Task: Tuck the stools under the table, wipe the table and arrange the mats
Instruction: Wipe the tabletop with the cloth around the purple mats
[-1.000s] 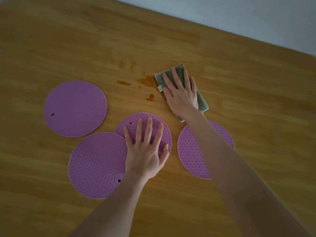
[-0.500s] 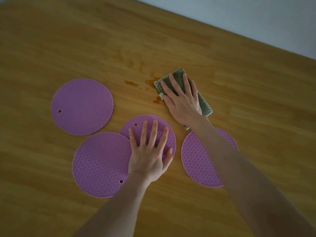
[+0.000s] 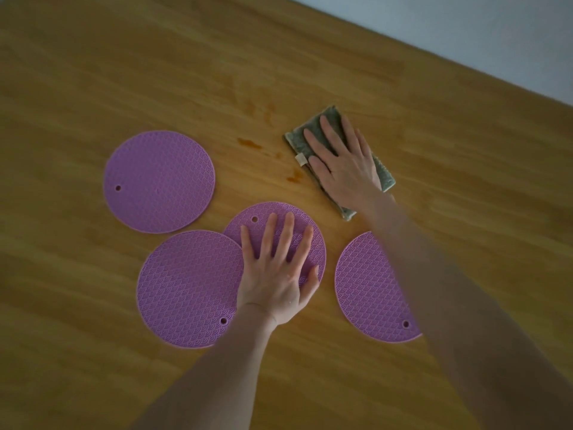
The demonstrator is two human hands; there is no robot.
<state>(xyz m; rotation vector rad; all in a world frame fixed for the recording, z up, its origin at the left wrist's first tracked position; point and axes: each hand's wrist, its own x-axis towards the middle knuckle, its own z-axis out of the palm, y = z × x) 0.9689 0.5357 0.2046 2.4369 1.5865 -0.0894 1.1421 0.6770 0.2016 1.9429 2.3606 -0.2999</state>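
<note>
Pressing flat on folded grey-green cloth [image 3: 341, 156] with right hand [image 3: 344, 169], fingers [image 3: 330, 131] spread and extended, not curled around anything. Cloth on wooden worktop [image 3: 124, 57], long axis running diagonally from upper left to lower right, small tag on left edge. Brown stain spots [image 3: 249, 143] just left of cloth, more faint smears above. Left hand [image 3: 276, 274] palm-down on centre purple mat [image 3: 307, 243], fingers splayed, pinning rather than gripping. Four round purple mats total, each with a small hole near the rim: far-left mat [image 3: 159, 181] lying apart; near-left mat [image 3: 189, 288] overlapping the centre one's edge; right mat [image 3: 369, 290] partly hidden under right forearm. Pale wall [image 3: 496, 32] beyond worktop's far edge, upper right. Forearm motion-blurred.
</note>
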